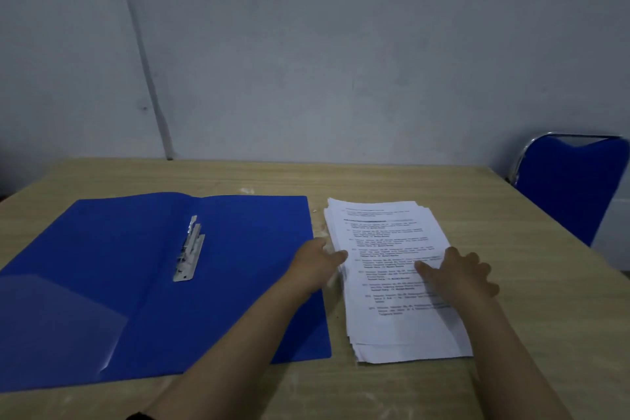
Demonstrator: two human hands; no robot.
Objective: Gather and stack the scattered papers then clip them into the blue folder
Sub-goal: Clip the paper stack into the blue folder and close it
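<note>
Left hand: the left hand (315,264) sits at the left long edge of the paper stack (395,280), thumb on top and fingers curled against or under the edge; whether it actually pinches sheets I cannot tell.
Right hand: the right hand (460,274) lies spread and flat on the top sheet, near the right edge, pressing down and gripping nothing.
Stack: printed sheets, gathered but not squared (edges fan out along the left and near sides), lying on the wooden table (511,215) just beside the folder.
Folder: the blue folder (238,249) lies open and flat to the left, its metal clip (189,249) along the spine fold, a clear pocket on the left flap.
Handling: light and floppy as a block, loose sheets likely to slide and shear apart; probably best taken at both long edges, tapped square, then carried flat.
Risk: a one-sided lift could let lower sheets spill.
Background: a blue chair (576,181) at the far right corner.
</note>
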